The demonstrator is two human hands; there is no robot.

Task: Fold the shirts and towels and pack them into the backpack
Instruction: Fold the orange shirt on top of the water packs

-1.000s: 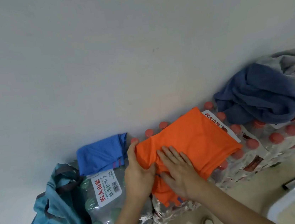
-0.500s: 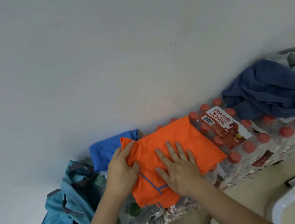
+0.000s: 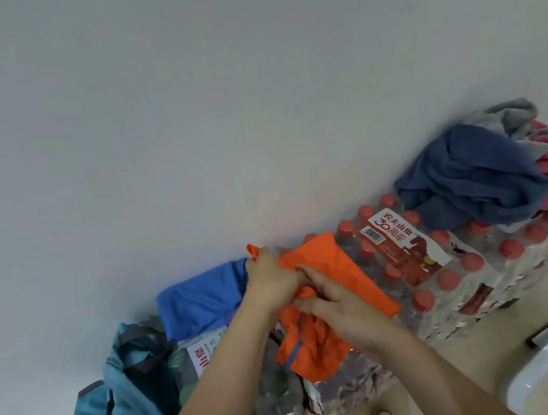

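left hand [image 3: 270, 276]: curled round a corner of the orange shirt [image 3: 353, 277]
right hand [image 3: 339, 302]: pinching a fold of it
orange shirt: on the bottle packs [image 3: 480, 271]
backpack [image 3: 118, 409]: left of the bottle packs

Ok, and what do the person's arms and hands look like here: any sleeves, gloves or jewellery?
The left hand and right hand are ungloved, with no ring, watch or bracelet visible. Both arms are bare right down to the frame's lower edge, and no sleeve or cuff comes into view.
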